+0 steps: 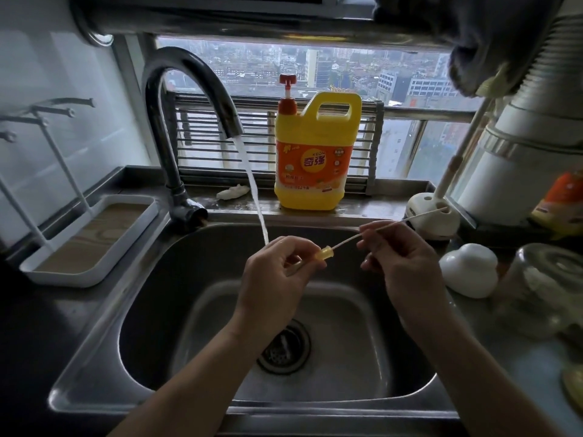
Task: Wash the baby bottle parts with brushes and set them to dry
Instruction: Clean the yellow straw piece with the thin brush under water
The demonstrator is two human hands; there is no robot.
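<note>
1. My left hand (274,269) hangs over the middle of the sink (94,357). Its fingers pinch a small yellow bottle part (324,255), which pokes out just right of where the water (252,184) from the tap (189,77) meets my knuckles.
2. My right hand (400,260), over the sink's right half, pinches a thin brush (345,240) by its stem, with the tip at the mouth of the yellow part.
3. The part is small, wet and held at one end only. If I push the brush in crooked or too hard, I judge it could pop free and drop towards the drain (284,348) below.
4. The stem looks long and bendy. Because I grip it well back from the tip, it may buckle instead of entering.
5. The water strikes my left hand, so it may splash beyond the sink onto the desk (511,367).
6. I cannot tell whether the tip is already inside the part. The bristles are too fine to see, and my fingers cover the part's other end.
7. Right of the sink sit a white cap (467,269) and a blurred clear bottle (542,285). Left of the sink stands the drying rack (88,244), partly cut off.
</note>
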